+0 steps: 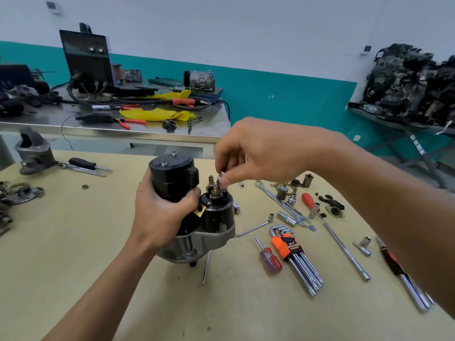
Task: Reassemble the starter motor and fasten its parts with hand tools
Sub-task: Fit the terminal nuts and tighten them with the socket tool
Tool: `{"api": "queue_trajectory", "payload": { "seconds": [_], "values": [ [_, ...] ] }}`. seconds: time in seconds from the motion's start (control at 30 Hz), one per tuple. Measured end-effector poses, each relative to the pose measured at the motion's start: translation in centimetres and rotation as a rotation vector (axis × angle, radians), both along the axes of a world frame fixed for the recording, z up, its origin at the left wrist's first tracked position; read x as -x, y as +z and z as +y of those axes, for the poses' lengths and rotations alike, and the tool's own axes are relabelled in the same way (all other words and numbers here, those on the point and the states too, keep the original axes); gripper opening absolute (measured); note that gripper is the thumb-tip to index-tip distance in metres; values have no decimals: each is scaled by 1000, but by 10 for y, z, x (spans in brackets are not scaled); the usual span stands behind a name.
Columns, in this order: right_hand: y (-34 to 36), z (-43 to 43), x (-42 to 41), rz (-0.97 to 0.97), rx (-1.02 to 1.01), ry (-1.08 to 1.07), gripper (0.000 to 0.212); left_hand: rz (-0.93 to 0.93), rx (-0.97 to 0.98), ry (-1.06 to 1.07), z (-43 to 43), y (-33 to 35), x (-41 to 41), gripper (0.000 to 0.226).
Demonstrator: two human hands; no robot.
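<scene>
The left grip (160, 207) is curled tight round the black starter motor (172, 175), standing up on the bench (73, 242). The right grip (258, 153), just above and right of it, pinches a small shiny part (220, 179) over the copper posts (211, 180).

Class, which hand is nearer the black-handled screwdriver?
Left. The left hand, gripping the starter motor, lies to the screwdriver's right; the right hand, pinching a small metal part over the terminals, is farther right.
</scene>
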State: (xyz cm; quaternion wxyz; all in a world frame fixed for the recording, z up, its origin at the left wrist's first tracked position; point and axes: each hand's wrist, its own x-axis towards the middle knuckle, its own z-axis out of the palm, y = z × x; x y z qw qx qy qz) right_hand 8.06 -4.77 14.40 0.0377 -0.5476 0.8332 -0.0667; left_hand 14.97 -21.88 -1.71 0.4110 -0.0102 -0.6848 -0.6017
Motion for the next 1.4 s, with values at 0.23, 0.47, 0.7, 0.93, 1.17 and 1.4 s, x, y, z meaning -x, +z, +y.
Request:
{"api": "queue_trajectory", "payload": {
  "seconds": [0.23,0.47,0.7,0.93,1.17,1.4],
  "values": [
    [-4,-10,0,-12,-97,41,16,14,28,-17,3,2,-1,39],
    [-1,-10,2,-31,-145,24,16,9,45,-9,4,2,0,40],
    [-6,-19,-8,137,-190,-4,30,10,51,0,6,3,-1,43],
    [-23,-22,-20,512,-276,-26,44,7,31,28,7,2,-1,46],
    [-19,-17,-14,357,-203,-81,53,5,22,9,7,1,-1,50],
    [-9,-13,-14,237,-184,-41,55,19,27,1,9,3,-4,44]
  ]
}}
